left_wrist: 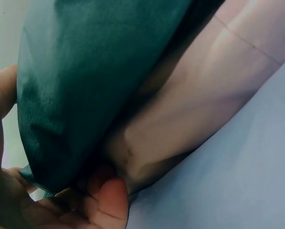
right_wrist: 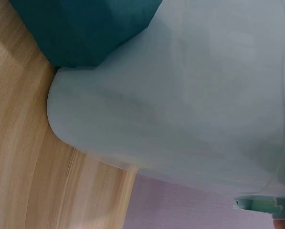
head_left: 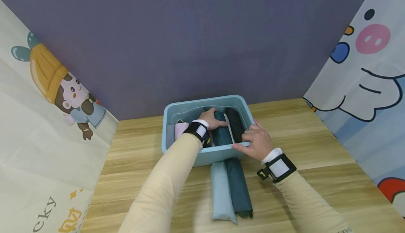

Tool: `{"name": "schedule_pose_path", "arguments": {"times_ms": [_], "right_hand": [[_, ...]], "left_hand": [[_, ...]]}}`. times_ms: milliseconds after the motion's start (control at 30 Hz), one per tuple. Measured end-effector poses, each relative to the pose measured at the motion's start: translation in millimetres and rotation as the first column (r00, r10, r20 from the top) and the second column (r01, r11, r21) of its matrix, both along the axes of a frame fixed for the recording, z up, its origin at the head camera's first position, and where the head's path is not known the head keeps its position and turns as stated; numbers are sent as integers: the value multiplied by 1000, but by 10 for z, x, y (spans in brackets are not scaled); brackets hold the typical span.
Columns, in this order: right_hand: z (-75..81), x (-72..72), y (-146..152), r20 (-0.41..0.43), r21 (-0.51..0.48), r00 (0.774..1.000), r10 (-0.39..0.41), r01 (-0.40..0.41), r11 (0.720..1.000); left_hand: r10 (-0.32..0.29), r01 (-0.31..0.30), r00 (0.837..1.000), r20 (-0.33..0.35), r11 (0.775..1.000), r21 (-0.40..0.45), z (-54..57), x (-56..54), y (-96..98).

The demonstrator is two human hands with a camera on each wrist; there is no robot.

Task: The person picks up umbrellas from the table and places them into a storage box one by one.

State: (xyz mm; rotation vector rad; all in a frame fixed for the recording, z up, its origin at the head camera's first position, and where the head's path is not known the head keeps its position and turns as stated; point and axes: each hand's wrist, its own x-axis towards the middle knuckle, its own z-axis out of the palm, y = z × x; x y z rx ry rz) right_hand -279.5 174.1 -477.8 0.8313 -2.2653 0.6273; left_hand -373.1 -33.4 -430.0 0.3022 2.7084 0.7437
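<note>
A light blue plastic bin (head_left: 207, 159) holds several slim folded umbrellas side by side. My left hand (head_left: 214, 119) reaches inside and grips a dark green umbrella (head_left: 223, 136); in the left wrist view, thumb and fingers lie around the end of its green fabric (left_wrist: 94, 71). At the bin's front right corner, my right hand (head_left: 258, 139) holds the rim, thumb over the front edge and fingers along the right side. A black umbrella (head_left: 235, 122) lies right of the green one. The right wrist view shows the bin's outer wall (right_wrist: 180, 109).
In front of the bin, a pale blue umbrella (head_left: 221, 192) and a dark teal umbrella (head_left: 238, 187) lie together on the wooden table (head_left: 136, 176). A pink item (head_left: 181, 128) sits in the bin's left part. A dark purple wall (head_left: 202, 43) rises behind.
</note>
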Motion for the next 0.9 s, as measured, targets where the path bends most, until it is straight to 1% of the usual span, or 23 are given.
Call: {"name": "schedule_pose_path", "arguments": {"times_ms": [367, 667, 900], "right_hand": [[2, -15, -9, -3, 6, 1000, 4, -4, 1000], [-33, -18, 8, -10, 0, 1000, 2, -2, 1000], [-46, -20, 8, -9, 3, 1000, 0, 0, 1000]], "left_hand": [[5, -5, 1000, 17, 1000, 5, 29, 9, -20], [-33, 33, 999, -6, 999, -16, 30, -7, -4], [-25, 25, 1000, -3, 1000, -10, 15, -6, -9]]}}
